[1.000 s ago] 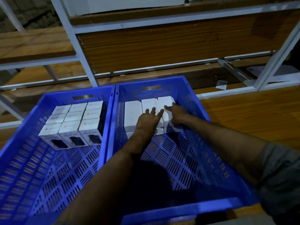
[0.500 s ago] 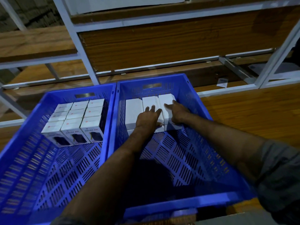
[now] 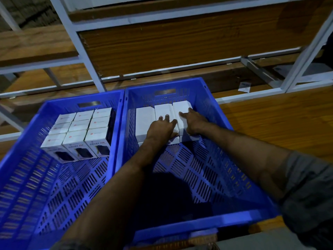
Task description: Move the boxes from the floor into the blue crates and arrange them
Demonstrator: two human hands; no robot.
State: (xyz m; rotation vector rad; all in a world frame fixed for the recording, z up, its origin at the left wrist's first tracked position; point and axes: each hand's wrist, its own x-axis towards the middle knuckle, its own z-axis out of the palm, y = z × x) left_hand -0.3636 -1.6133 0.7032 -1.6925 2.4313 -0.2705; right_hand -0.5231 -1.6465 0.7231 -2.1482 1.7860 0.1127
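Our left hand, fingers straight, on white cardboard boxes, right hand likewise, in blue slotted plastic crate

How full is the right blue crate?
Mostly empty: the right crate holds white boxes only at its far end; the rest is bare.

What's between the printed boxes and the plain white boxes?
Head view: only the adjoining side walls of the left crate and right crate.
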